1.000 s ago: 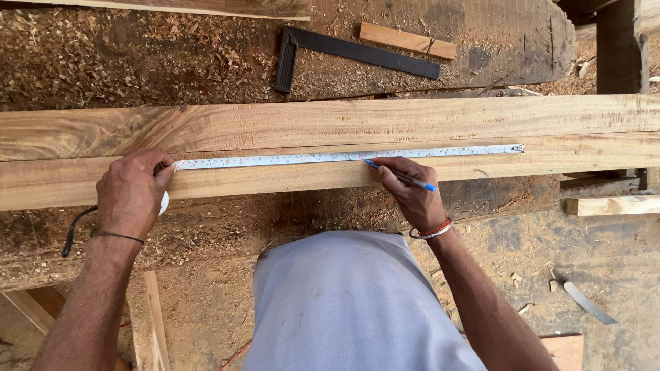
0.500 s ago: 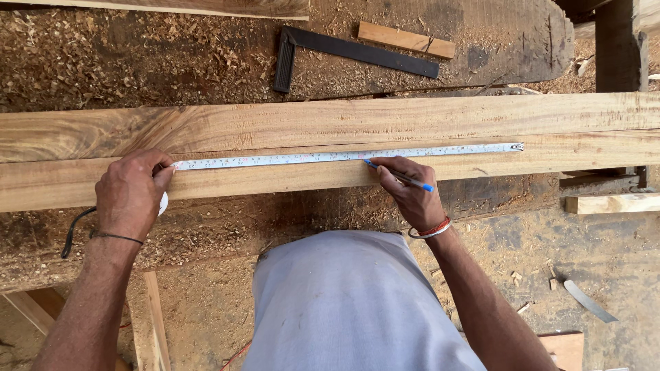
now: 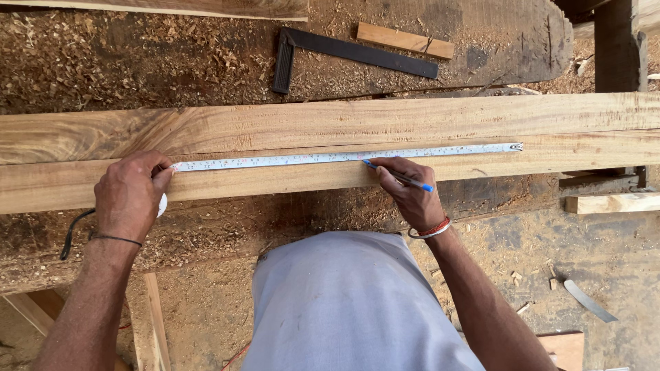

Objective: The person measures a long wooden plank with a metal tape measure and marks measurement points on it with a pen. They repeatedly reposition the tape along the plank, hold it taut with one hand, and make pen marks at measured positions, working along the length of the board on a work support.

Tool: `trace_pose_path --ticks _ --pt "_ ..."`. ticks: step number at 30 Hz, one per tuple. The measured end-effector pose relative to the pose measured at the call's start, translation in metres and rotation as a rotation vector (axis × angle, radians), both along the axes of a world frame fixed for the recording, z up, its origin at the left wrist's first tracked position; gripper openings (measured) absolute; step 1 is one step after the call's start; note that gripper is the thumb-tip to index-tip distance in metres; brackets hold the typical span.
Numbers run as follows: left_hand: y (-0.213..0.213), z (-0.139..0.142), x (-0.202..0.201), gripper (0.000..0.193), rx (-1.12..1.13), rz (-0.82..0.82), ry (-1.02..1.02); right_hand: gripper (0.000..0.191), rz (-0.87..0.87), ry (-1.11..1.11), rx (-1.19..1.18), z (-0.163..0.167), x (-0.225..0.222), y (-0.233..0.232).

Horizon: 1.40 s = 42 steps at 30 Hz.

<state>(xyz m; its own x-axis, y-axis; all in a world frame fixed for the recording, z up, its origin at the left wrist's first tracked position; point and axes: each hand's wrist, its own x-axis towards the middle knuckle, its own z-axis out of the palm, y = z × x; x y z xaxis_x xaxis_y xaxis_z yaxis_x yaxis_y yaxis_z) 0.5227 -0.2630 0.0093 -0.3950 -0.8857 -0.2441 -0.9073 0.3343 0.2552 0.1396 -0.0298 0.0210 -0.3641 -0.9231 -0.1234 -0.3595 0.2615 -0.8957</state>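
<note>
Between the two hands, a tape measure blade [image 3: 344, 158] lies stretched flat along the near wooden plank [image 3: 289, 180], its hooked tip reaching well past the right hand toward the far end of the board. At the blade's near end the left hand [image 3: 129, 196] is curled over the pale tape case, fingers closed and pressed down on the plank's edge so the case cannot creep. The right hand [image 3: 411, 199] pinches a blue pen [image 3: 399, 176] between thumb and fingers, its tip touching the wood right at the blade's lower edge, the heel of the hand resting on the plank's front face. To do this marking well, I judge the blade should stay taut and flat against the wood with no bow, the left hand bearing straight down and not dragging sideways, and the pen kept close to upright against the graduation so the tick lands true. A short, light stroke would read cleaner on this rough grain than a heavy one. Beyond both hands a second, wider plank [image 3: 330, 124] runs parallel and touching the first, and farther off a dark try square [image 3: 344, 51] and a small wood offcut [image 3: 405, 40] lie on a bench [image 3: 137, 69] strewn with shavings.
</note>
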Motion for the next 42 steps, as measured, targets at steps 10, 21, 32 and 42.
trace_pose_path --ticks 10,21,32,42 --pt "0.0002 -0.0006 0.001 0.012 0.001 -0.002 -0.007 0.024 0.01 0.019 0.017 0.0002 -0.0008 0.0017" --pt "-0.0004 0.0013 -0.0001 0.015 -0.026 -0.02 -0.002 0.024 0.012 0.003 0.011 0.0001 -0.0024 0.0008" --pt "-0.0006 0.0012 -0.0003 0.014 0.007 0.002 -0.026 0.026 0.028 0.034 0.034 0.0029 -0.0025 0.0005" --pt "-0.0004 0.0005 0.0 0.014 0.025 0.007 -0.025 0.025 -0.013 -0.032 0.05 0.0007 -0.0022 0.0011"
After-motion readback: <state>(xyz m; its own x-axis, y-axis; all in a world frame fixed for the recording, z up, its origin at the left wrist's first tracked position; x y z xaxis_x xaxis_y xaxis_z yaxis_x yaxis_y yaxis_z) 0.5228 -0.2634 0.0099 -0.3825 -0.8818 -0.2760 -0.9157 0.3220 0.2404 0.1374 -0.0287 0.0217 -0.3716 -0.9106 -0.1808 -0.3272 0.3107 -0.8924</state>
